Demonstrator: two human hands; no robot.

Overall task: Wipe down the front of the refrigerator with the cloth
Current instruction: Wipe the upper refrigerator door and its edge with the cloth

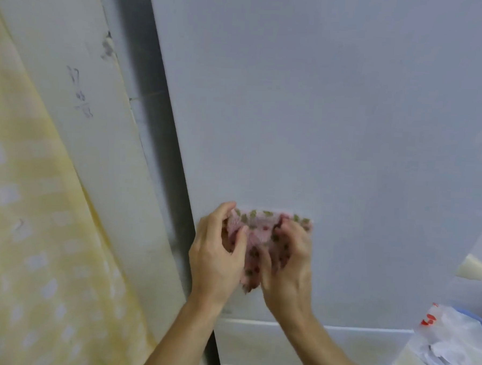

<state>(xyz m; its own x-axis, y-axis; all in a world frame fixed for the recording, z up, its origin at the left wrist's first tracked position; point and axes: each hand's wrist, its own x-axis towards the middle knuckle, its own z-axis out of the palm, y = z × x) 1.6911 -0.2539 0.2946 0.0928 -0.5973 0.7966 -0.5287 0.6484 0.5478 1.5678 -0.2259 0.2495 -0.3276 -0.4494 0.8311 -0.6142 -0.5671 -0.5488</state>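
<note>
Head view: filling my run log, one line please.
left hand: grips cloth | right hand: grips cloth | cloth: against refrigerator door

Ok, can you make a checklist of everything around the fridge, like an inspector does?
Surface: refrigerator front, pale grey and plain.
Job's things: cloth, pink with green and red spots, bunched up near the door's left edge.
Clutter: plastic bag with red print at lower right, in front of a blue rim.
Grippers: left hand and right hand both grip the cloth.
Cables: nothing seen.
Surroundings: yellow spotted curtain on the left; wall with dark scribbles beside it.
</note>
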